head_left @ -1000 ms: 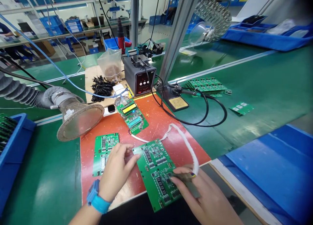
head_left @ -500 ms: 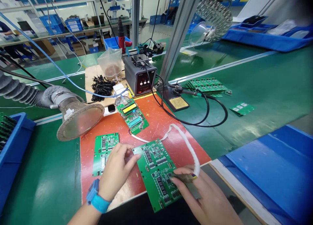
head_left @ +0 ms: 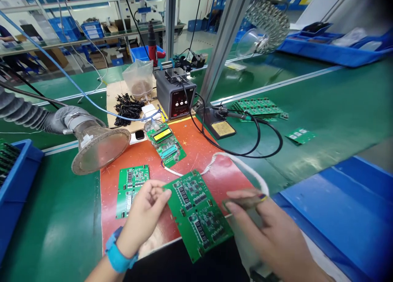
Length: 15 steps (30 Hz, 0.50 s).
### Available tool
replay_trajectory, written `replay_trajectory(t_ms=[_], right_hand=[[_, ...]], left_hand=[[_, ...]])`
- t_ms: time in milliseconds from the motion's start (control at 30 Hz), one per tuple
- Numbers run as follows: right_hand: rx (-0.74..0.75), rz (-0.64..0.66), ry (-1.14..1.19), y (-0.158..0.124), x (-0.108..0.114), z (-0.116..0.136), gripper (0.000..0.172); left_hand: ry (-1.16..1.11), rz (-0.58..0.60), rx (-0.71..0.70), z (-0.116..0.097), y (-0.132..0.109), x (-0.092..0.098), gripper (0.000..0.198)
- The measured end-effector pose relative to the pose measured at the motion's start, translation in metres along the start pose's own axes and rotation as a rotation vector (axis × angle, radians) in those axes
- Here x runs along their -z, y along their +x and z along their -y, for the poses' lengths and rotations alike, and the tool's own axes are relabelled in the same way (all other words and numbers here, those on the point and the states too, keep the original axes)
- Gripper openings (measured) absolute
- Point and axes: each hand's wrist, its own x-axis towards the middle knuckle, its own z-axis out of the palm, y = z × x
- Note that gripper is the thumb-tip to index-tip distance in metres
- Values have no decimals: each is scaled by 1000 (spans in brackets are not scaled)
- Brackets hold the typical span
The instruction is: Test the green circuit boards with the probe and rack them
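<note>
My left hand [head_left: 146, 212], with a blue watch band on its wrist, pinches the left edge of a green circuit board [head_left: 199, 210]. The board is tilted over the front edge of the red mat; two four-digit displays face up on it. In my right hand [head_left: 273, 237], a brownish wrapped probe [head_left: 245, 202] is held between thumb and fingers. Its tip is just right of the board, apart from it. A white-sleeved cable [head_left: 242, 163] runs from the probe to a programmer board [head_left: 166, 143] with a yellow screen and a teal socket. Another circuit board [head_left: 130, 183] lies left, partly behind my left hand.
A fume extractor hood [head_left: 101, 151] hangs at left. Behind the red mat [head_left: 196, 141] stand a soldering station [head_left: 176, 93] and a heap of black parts [head_left: 127, 110]. The iron's stand [head_left: 222, 128], its looping black cable and stacked boards [head_left: 259, 108] are to the right. Blue bins [head_left: 18, 192] flank both sides.
My right hand has drawn the probe off the circuit board, to the right and slightly up. The held board has shifted a little left and up. The blue light on the programmer board no longer shows.
</note>
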Motion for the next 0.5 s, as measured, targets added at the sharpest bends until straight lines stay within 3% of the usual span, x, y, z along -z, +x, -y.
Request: replay_trajectory(t_ms=[100,300,400,500], right_hand=[[-124,21,105,20,-9,-3,16],[-246,215,275,38,-36,-5,19],[-236,215,265,36,-41,-5,18],[-216,224,253,34,-42,-4,16]], left_hand=[[-239,-15,112,1,-5,17,29],[-269,-331,138,12,14,76,38],[-209,-364,151,19,26,95,46],[-142,-342,163,28,33,101,50]])
